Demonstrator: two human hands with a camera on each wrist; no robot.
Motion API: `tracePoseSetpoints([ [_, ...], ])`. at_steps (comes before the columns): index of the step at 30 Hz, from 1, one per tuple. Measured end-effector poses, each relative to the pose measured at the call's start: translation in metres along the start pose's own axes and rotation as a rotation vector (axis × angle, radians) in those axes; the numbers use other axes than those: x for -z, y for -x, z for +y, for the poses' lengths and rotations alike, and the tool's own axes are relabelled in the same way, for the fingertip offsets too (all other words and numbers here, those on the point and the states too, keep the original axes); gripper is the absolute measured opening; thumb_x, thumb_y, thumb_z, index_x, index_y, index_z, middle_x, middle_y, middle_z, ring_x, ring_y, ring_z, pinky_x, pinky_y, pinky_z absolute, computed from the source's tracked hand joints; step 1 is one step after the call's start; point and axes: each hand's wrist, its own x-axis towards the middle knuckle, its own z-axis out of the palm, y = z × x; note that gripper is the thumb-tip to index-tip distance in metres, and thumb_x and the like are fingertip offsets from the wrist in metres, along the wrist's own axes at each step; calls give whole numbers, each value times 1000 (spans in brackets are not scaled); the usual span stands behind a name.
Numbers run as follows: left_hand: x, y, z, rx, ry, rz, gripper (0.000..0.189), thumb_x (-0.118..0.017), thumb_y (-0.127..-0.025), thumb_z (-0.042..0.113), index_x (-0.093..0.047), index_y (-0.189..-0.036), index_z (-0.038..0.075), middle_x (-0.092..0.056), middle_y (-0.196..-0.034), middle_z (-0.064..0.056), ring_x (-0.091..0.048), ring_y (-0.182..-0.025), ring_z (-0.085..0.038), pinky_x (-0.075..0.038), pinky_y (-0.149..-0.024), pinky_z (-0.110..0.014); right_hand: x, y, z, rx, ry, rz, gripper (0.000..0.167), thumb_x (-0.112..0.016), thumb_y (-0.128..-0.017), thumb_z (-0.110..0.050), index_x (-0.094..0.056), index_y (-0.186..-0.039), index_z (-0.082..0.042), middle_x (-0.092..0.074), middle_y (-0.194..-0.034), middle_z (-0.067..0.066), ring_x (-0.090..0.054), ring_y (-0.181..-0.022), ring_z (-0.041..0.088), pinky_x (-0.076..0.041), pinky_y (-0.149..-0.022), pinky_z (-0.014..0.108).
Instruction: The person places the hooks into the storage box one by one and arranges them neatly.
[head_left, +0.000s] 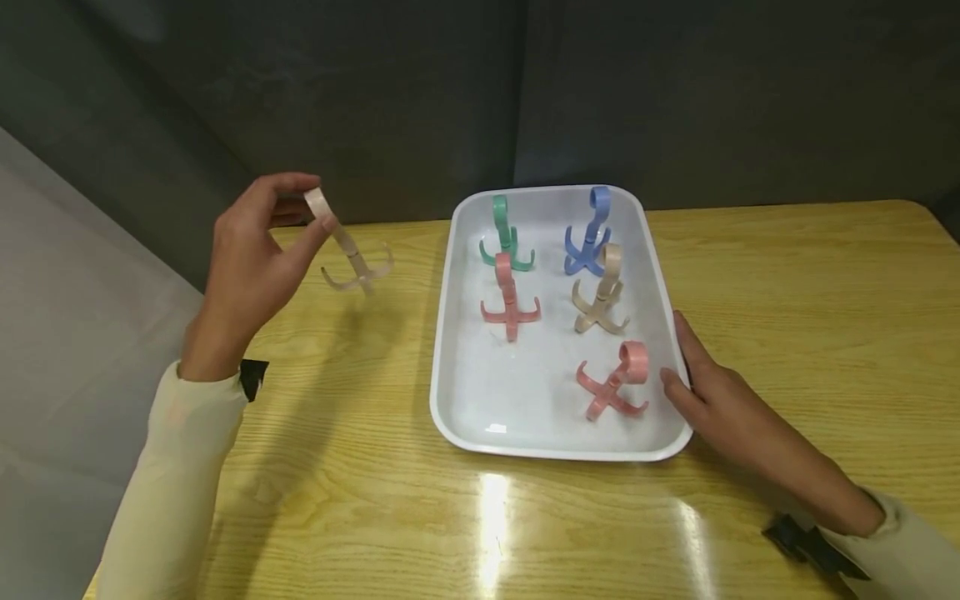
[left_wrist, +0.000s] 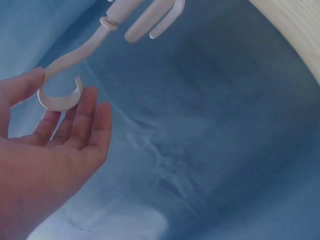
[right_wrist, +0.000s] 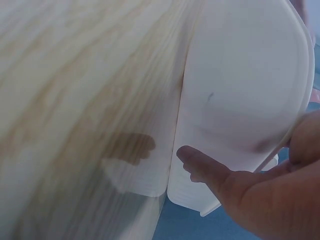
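My left hand [head_left: 251, 267] pinches a beige four-prong hanging hook [head_left: 345, 242] by its curved top, thumb against fingertips. The hook's prongs hang in the air left of a white tray [head_left: 555, 455]. In the left wrist view the hook's stem [left_wrist: 80, 54] slants up from the thumb and fingers. At the tray's right side, my right hand [head_left: 723, 408] grips the wall, its thumb at the rim and fingers along the outside. Inside the tray lie a green hook [head_left: 501, 218], a blue hook [head_left: 591, 237], another beige hook [head_left: 610, 271] and two pink hooks, one left [head_left: 507, 292], one lower right [head_left: 613, 385].
The tray rests on a yellowish wooden table [head_left: 360, 500]. Dark fabric [head_left: 375, 108] hangs behind the table's far edge. Pale grey cloth [head_left: 60, 375] lies along the left side.
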Motion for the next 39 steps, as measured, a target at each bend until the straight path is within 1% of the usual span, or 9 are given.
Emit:
tracePoseSetpoints([
  [2, 1, 2, 7, -37, 11, 5, 39, -74, -98, 8, -63, -134, -3, -66, -126, -15, -66, -110, -28, -52, -100, -45, 0, 0, 0, -1, 4, 1, 77, -47, -109, -9, 4, -166, -4, -35, -151, 44, -54, -124, 59, -50, -92, 69],
  [8, 2, 8, 27, -128, 39, 29, 38, -78, -94, 6, -67, -129, -3, -68, -123, -12, -67, -105, -26, -49, -99, -25, -1, -1, 1, -11, 5, -3, 77, -47, -109, -8, 5, -166, -3, -34, -151, 44, -54, -124, 59, -50, -92, 69],
  [10, 2, 10, 32, -170, 44, 29, 38, -78, -93, 5, -67, -128, -5, -68, -122, -14, -67, -104, -26, -49, -99, -23, -1, -1, 1, -15, 2, -7, 77, -47, -109, -8, 6, -166, -4, -32, -152, 44, -53, -124, 60, -50, -92, 69],
  [15, 1, 12, 44, -270, 67, 5, 37, -80, -91, 2, -66, -124, -10, -67, -120, -19, -67, -103, -26, -50, -99, -26, 0, -1, 0, -11, -9, -9, 78, -47, -109, -8, 6, -167, -6, -33, -153, 44, -53, -125, 59, -49, -92, 69],
  [19, -6, 15, 54, -296, 116, 0, 36, -81, -88, 0, -67, -120, -9, -69, -118, -17, -68, -101, -25, -51, -97, -27, 0, 0, 0, -2, -8, -8, 77, -47, -109, -8, 5, -167, -7, -34, -152, 43, -54, -123, 58, -50, -92, 69],
  [23, -13, 16, 61, -323, 152, -29, 36, -80, -89, 2, -67, -120, -9, -69, -117, -17, -67, -101, -24, -52, -96, -29, 0, -1, 0, -8, -4, -12, 77, -47, -109, -8, 5, -166, -6, -34, -152, 44, -54, -124, 59, -49, -92, 69],
  [28, -22, 17, 65, -336, 173, -85, 37, -81, -89, 4, -66, -120, -9, -68, -119, -17, -66, -104, -23, -53, -95, -32, 1, -1, 1, -13, -7, -17, 77, -47, -110, -10, 5, -167, -7, -34, -153, 43, -53, -125, 58, -49, -92, 69],
  [35, -32, 18, 70, -346, 202, -113, 39, -83, -89, 5, -66, -121, -9, -68, -120, -16, -66, -105, -22, -53, -96, -34, 2, -1, 1, -10, -17, -17, 77, -46, -110, -11, 6, -167, -9, -34, -154, 42, -53, -126, 57, -49, -93, 68],
  [39, -36, 19, 74, -357, 208, -140, 37, -82, -90, 6, -66, -121, -8, -68, -120, -15, -65, -107, -21, -52, -96, -33, 1, -1, 1, -12, -9, -12, 77, -46, -110, -10, 6, -167, -7, -34, -153, 43, -53, -125, 58, -49, -93, 69],
])
